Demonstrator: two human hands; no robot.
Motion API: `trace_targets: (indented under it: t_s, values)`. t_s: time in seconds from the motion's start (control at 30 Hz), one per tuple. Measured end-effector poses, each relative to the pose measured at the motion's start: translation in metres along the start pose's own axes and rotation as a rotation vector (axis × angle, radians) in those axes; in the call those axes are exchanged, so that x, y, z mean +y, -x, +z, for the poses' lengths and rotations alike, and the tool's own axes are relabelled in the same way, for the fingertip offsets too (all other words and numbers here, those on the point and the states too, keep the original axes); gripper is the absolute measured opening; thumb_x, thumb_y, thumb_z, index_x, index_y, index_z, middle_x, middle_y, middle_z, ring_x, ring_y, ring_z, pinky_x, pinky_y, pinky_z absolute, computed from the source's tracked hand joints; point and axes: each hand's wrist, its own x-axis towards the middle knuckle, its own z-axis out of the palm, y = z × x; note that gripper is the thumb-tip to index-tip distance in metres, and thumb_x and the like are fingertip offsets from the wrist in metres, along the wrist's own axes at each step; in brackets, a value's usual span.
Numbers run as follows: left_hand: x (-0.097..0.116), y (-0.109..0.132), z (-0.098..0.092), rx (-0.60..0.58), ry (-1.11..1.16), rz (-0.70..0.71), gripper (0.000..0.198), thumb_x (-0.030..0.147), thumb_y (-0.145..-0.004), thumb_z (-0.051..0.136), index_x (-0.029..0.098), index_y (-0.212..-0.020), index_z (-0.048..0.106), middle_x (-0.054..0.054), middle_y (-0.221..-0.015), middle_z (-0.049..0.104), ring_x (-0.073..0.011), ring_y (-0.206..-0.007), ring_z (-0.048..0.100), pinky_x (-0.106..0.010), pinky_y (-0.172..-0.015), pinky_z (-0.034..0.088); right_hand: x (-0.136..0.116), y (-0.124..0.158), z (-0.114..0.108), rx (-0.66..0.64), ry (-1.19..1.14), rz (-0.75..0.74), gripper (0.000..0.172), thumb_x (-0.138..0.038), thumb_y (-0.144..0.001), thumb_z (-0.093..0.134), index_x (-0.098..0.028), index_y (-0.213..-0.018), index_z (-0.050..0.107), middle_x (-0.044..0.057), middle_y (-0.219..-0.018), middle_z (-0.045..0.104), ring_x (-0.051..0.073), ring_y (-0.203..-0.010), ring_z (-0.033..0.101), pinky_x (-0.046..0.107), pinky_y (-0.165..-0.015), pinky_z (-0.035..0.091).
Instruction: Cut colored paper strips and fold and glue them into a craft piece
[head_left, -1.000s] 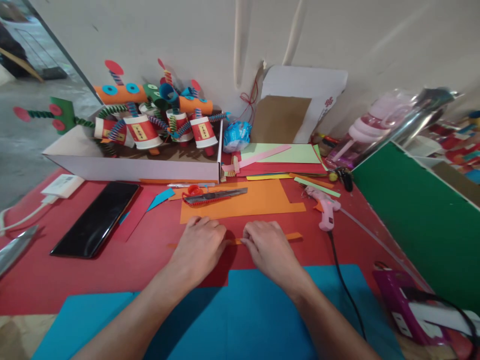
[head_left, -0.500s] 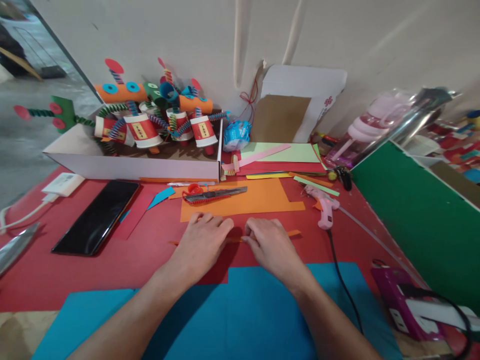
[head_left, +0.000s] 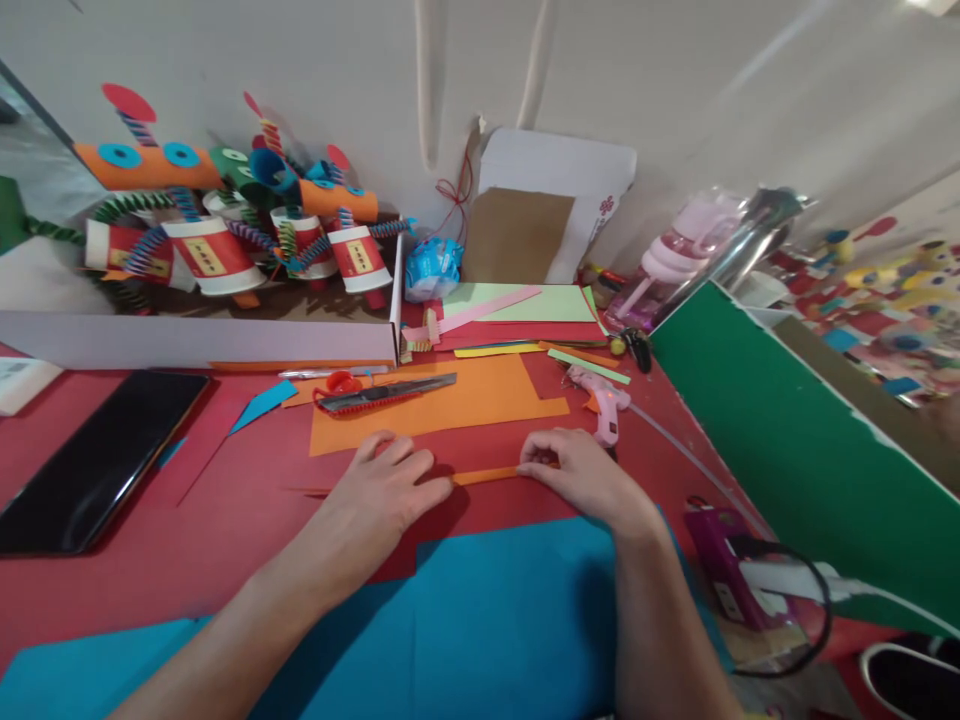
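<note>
A narrow orange paper strip [head_left: 486, 476] lies across the red work surface, running beneath both my hands. My left hand [head_left: 394, 490] rests over its left part, fingers bent and thumb pressing on it; a thin end shows beyond at the left. The right end is pinched between the thumb and fingers of my right hand [head_left: 566, 470]. Just beyond my hands is an orange paper sheet [head_left: 487, 395], with a red utility knife [head_left: 382, 393] on top, its blade pointing right. A pink glue gun [head_left: 604, 400] lies beyond my right hand, partly hidden by it.
Blue paper [head_left: 495, 620] covers the near edge. A white box [head_left: 300, 345] at the back left holds several paper-cup figures. A black phone [head_left: 97, 460] lies left. On the right are a green board [head_left: 795, 440], a purple power strip [head_left: 724, 560] with cords, and a pink bottle [head_left: 675, 250].
My right hand has slid right along the orange strip, widening the gap between my hands. My left hand stays on the strip. The camera view has turned right.
</note>
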Motion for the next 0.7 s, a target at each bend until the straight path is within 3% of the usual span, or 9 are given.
trace_targets:
  t_s: [0.47, 0.7]
  values:
    - [0.002, -0.004, 0.000, -0.027, 0.116, 0.051, 0.031, 0.007, -0.090, 0.035, 0.019, -0.105, 0.059, -0.006, -0.092, 0.056, -0.0189, -0.088, 0.046, -0.033, -0.079, 0.036, 0.003, 0.004, -0.002, 0.014, 0.059, 0.080, 0.013, -0.025, -0.081, 0.065, -0.018, -0.070, 0.066, 0.002, -0.075, 0.068, 0.014, -0.071, 0.058, 0.026, -0.064, 0.035]
    - [0.008, -0.001, 0.016, -0.016, 0.076, 0.051, 0.038, 0.003, -0.084, 0.037, 0.017, -0.113, 0.056, -0.008, -0.100, 0.057, -0.0210, -0.092, 0.048, -0.035, -0.082, 0.041, 0.000, 0.004, 0.000, 0.031, 0.100, 0.093, 0.015, -0.029, -0.080, 0.066, -0.018, -0.069, 0.065, 0.001, -0.073, 0.066, 0.013, -0.069, 0.056, 0.026, -0.063, 0.032]
